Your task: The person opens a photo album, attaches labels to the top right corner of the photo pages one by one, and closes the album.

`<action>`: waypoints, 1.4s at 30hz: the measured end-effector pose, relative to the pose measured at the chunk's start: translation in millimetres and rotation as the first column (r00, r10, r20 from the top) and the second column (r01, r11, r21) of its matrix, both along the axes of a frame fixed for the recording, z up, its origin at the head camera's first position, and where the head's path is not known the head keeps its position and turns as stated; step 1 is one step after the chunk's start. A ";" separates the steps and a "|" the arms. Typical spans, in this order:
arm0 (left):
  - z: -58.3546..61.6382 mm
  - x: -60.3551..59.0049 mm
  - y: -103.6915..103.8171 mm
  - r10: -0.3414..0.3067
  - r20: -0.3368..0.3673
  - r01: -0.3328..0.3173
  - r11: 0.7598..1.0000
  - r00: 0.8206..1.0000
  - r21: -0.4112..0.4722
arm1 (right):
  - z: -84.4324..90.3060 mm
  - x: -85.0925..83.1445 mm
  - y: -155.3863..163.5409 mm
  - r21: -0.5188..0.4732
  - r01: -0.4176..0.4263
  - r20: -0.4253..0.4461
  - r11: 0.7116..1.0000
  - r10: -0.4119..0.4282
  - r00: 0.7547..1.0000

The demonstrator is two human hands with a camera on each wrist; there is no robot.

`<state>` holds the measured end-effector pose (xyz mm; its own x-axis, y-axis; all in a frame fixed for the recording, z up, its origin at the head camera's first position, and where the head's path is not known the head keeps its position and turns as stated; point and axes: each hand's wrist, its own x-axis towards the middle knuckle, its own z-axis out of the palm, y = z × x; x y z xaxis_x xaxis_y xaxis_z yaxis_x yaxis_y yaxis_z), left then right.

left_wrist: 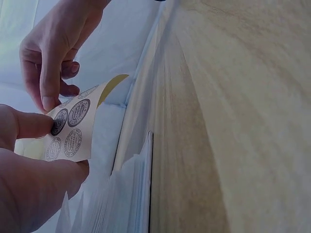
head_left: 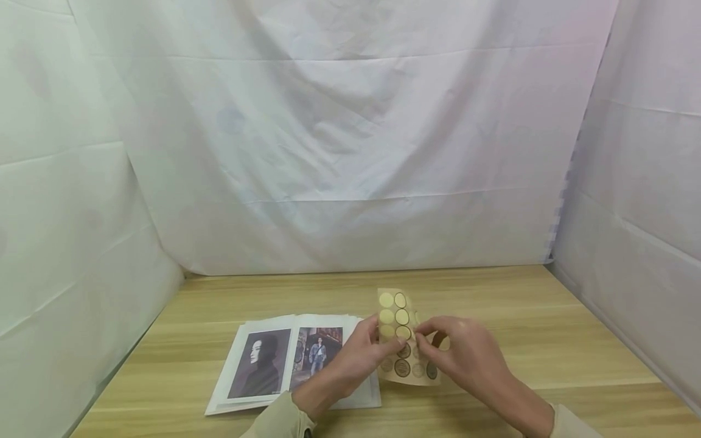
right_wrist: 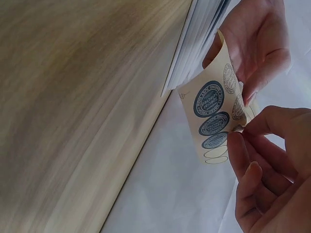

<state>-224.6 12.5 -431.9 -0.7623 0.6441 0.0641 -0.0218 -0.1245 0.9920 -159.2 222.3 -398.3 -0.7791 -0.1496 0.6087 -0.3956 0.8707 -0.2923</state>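
Low centre of frame, above the table (head_left: 493, 292): left hand (head_left: 356, 356) clamps the sticker sheet (head_left: 402, 340) upright, right hand (head_left: 460, 353) pinches one round sticker's edge; judged best peeled slowly, sheet taut, beside the open photo book (head_left: 274, 365)

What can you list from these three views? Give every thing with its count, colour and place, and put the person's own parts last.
sticker sheet: one, cream with round dark-ringed stickers and empty circles, held up between both hands
open photo book: one, white pages with two portrait photos, on the table, left of the sheet
table: one, light wood, under everything
white cloth: draped behind and at both sides
left hand: one, holds the sheet's left edge
right hand: one, pinches at a sticker on the sheet
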 end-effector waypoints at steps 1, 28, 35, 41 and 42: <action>-0.1 0.4 -0.2 0.002 0.001 -0.002 1.000 1.000 0.003 | 0.0 -0.5 0.3 0.000 0.002 -0.002 1.000 -0.002 1.000; -1.1 1.5 -1.5 0.086 0.021 -0.086 0.996 0.996 -0.012 | 5.2 -11.2 18.0 -0.061 0.019 -0.076 0.998 -0.024 0.997; -0.3 2.3 -0.6 0.099 0.027 -0.098 0.994 0.995 -0.047 | 6.4 -10.6 23.0 -0.054 0.048 -0.046 0.997 -0.050 0.998; -3.7 3.8 0.7 0.118 0.025 -0.115 0.989 0.993 -0.098 | 5.3 -9.6 24.6 -0.067 0.046 -0.033 0.997 -0.049 0.998; -4.3 4.6 0.9 0.125 0.007 -0.123 0.985 0.992 -0.119 | 5.1 -9.6 24.5 -0.070 0.044 -0.031 0.997 -0.046 0.998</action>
<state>-220.0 13.4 -436.2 -0.8369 0.5471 -0.0181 -0.0279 -0.0096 0.9996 -168.8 246.7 -393.3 -0.7640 -0.0716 0.6413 -0.3666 0.8661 -0.3400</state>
